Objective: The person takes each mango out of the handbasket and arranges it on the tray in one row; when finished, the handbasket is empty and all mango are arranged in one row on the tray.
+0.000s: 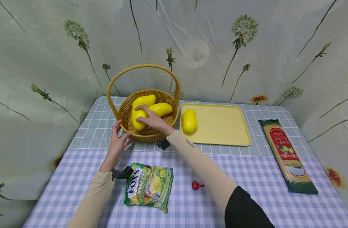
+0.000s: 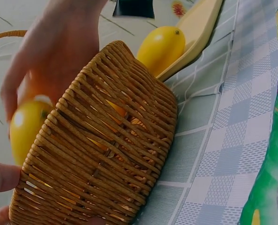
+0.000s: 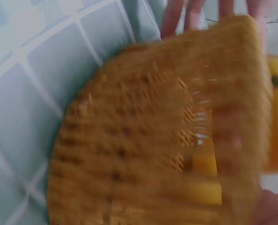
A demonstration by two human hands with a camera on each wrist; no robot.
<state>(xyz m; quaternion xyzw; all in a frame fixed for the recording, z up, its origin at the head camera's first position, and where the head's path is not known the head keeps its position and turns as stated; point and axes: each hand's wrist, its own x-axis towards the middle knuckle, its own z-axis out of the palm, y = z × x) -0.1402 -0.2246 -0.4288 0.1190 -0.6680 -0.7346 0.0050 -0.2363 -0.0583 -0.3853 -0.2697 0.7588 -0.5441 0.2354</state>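
A round wicker basket (image 1: 146, 138) with a tall hoop handle stands at the back of the table. Inside it lie yellow mangoes, one at the back (image 1: 144, 100) and another to the right (image 1: 161, 109). My right hand (image 1: 154, 121) reaches over the rim and grips a mango (image 1: 139, 120) at the basket's left side; the left wrist view shows this mango (image 2: 25, 129) at the rim. My left hand (image 1: 116, 146) touches the basket's front left, its fingers spread against rim and wall. One more mango (image 1: 189, 121) lies on the yellow tray (image 1: 222, 125).
The tray stands just right of the basket. A green FOX'S candy bag (image 1: 149, 186) lies in front, near my left wrist. Right of it is a small red object (image 1: 195, 185), close to my right forearm. A long Olivoilà packet (image 1: 288, 155) lies at the far right.
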